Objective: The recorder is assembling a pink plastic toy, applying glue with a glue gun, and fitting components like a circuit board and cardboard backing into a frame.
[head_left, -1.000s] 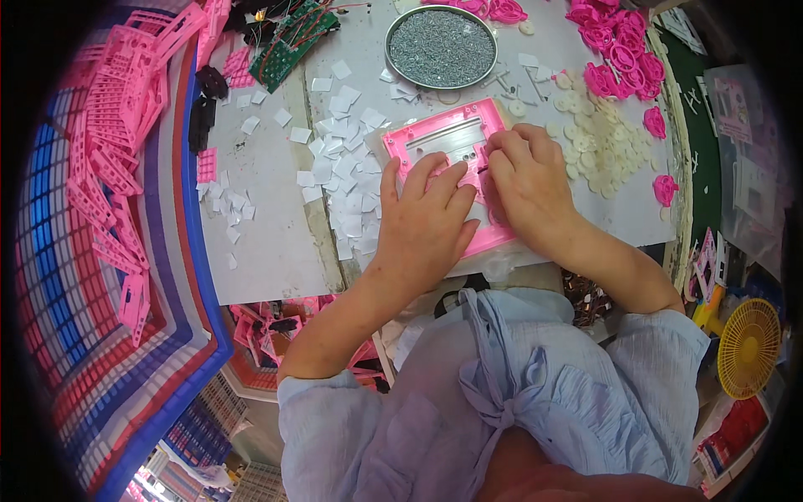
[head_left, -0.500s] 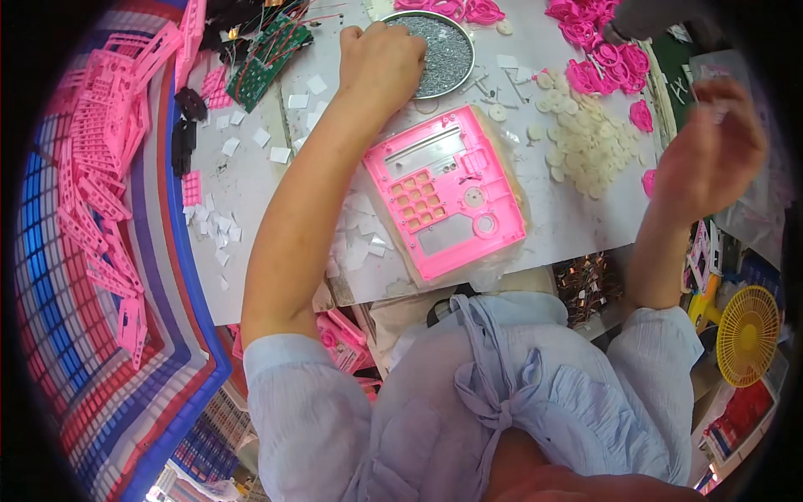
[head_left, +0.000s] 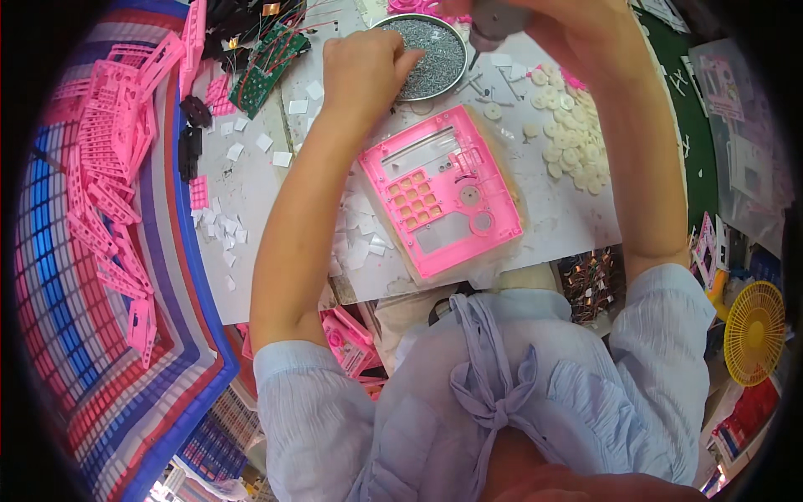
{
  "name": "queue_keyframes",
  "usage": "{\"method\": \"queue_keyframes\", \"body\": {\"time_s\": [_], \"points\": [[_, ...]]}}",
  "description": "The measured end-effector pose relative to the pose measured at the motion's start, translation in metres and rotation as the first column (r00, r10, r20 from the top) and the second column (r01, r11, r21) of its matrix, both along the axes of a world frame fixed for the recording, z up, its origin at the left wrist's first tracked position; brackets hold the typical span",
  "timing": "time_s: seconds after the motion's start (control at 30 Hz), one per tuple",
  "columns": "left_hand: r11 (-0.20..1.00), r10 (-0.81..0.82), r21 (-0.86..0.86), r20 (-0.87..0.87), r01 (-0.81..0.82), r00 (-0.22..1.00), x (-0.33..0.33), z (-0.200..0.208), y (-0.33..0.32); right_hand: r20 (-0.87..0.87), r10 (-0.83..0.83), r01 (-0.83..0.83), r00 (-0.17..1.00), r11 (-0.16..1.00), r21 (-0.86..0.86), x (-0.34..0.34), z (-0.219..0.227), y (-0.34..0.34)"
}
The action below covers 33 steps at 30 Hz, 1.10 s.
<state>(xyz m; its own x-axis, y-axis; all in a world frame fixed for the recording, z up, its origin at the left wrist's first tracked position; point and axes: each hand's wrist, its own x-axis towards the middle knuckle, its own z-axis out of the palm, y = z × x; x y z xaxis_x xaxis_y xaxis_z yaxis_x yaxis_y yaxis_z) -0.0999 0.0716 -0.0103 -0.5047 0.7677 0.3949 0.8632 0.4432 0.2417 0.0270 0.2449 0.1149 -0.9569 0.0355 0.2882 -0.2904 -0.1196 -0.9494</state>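
My left hand (head_left: 361, 71) is closed at the left rim of a round tin (head_left: 465, 71) filled with small grey metal screws (head_left: 435, 54). Its thumb points right over the tin; whatever the fingers hold is hidden. In my right hand (head_left: 577, 33), at the top of the view, is a grey electric screwdriver (head_left: 495, 23), its thin bit pointing down just right of the tin. A pink plastic housing (head_left: 456, 201), with square key holes and round openings, lies tilted on a padded, plastic-wrapped base (head_left: 410, 263) below both hands.
Cream plastic discs (head_left: 573, 142) are heaped right of the housing. Loose long screws (head_left: 510, 84) lie near the tin. White square pieces (head_left: 282, 158) and a green circuit board (head_left: 266, 75) with wires are at left. Pink frames (head_left: 113, 125) rest on striped cloth. A yellow fan (head_left: 754, 333) stands right.
My right hand has swung from the far right up and left, and now grips the electric screwdriver beside the tin. My left hand has shifted slightly left, its thumb now showing.
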Motion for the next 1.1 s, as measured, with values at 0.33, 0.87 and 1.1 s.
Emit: {"method": "queue_keyframes", "body": {"time_s": [0.33, 0.87, 1.1], "points": [[0.911, -0.345, 0.34, 0.318, 0.234, 0.883, 0.166, 0.026, -0.063, -0.13, -0.024, -0.016, 0.991, 0.954, -0.298, 0.109, -0.031, -0.055], [0.976, -0.166, 0.18, 0.25, 0.123, 0.954, 0.173, 0.028, -0.072, -0.131, -0.069, 0.028, 0.989, 0.956, -0.291, 0.12, -0.047, -0.055], [0.968, -0.231, -0.084, 0.084, 0.238, 0.969, 0.173, 0.018, -0.076, -0.129, -0.084, 0.044, 0.988, 0.956, -0.289, 0.117, -0.045, -0.041]]}}
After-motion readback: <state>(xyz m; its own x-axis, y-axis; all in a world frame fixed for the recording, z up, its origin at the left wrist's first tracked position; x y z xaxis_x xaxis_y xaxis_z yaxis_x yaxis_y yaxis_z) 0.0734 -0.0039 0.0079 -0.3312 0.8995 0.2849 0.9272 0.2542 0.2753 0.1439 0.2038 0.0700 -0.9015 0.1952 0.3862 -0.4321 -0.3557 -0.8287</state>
